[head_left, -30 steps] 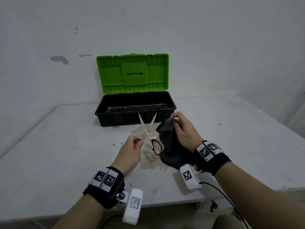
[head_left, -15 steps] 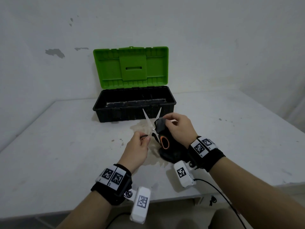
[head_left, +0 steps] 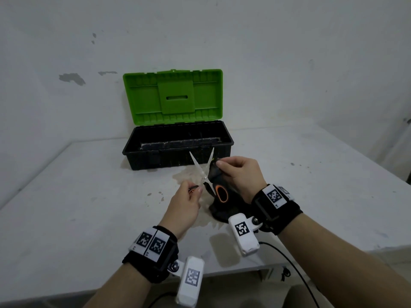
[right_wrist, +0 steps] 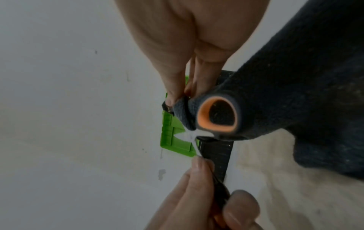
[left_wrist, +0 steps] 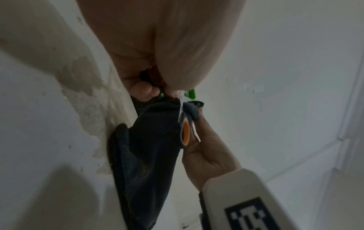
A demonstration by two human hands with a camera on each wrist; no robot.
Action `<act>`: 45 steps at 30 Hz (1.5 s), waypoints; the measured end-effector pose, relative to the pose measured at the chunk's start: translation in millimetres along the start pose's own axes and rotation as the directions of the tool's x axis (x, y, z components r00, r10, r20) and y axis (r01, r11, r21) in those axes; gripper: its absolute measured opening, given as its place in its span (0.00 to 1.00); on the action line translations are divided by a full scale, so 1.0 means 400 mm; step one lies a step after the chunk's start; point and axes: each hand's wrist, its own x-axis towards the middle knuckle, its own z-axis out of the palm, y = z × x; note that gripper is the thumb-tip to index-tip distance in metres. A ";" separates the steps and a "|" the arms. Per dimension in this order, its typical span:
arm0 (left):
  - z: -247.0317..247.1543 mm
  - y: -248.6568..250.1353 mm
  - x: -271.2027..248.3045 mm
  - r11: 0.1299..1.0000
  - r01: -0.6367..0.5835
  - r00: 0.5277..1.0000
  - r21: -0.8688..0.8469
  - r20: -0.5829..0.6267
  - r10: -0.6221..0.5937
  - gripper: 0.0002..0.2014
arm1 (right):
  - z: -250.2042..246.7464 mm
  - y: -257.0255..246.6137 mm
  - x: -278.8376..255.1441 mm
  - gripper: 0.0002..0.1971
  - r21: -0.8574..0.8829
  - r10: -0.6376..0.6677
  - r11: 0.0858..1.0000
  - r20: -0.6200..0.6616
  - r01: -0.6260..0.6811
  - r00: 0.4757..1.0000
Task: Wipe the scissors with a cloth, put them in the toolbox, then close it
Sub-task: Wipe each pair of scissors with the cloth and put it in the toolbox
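Observation:
The scissors [head_left: 203, 172] are held above the table with their silver blades spread apart and pointing at the toolbox. My left hand [head_left: 189, 196] pinches one handle loop; the other, orange-lined loop [head_left: 221, 194] hangs free against the cloth. My right hand [head_left: 236, 174] pinches a dark cloth [head_left: 222, 210] around the right blade near the pivot. The cloth's lower part trails onto the table. In the right wrist view the orange loop [right_wrist: 217, 116] lies against the cloth [right_wrist: 295, 77]. The toolbox [head_left: 178, 150] stands open behind, its green lid [head_left: 173, 96] upright.
The white table [head_left: 89, 196] has a pale stain [head_left: 189, 174] under the scissors and small specks nearby. A wall rises right behind the toolbox. The table's front edge runs below my wrists, and a black cable [head_left: 289, 263] hangs off it at the right.
My right hand has brought the cloth from beside the scissors onto the right blade. Both hands with the scissors have shifted slightly toward the toolbox.

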 end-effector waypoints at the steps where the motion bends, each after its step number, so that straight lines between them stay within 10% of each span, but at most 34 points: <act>1: 0.001 0.001 0.000 1.000 -0.001 1.000 0.000 -0.002 0.001 0.05 | 0.003 0.001 -0.004 0.04 0.019 0.006 1.000 0.007 -0.006 1.000; 10: -0.002 0.013 0.006 1.000 -0.025 0.999 0.015 -0.045 0.026 0.05 | -0.004 0.017 -0.011 0.15 -0.017 0.078 0.997 0.231 -0.076 0.970; 19: 0.006 0.010 0.008 0.992 -0.075 0.996 0.104 -0.043 0.080 0.06 | -0.004 0.013 0.002 0.05 0.109 0.064 0.992 -0.015 -0.062 0.998; 45: -0.001 0.057 -0.016 0.940 -0.195 0.981 0.281 0.049 0.189 0.04 | 0.019 -0.019 -0.026 0.05 0.016 0.101 0.994 0.152 -0.105 0.983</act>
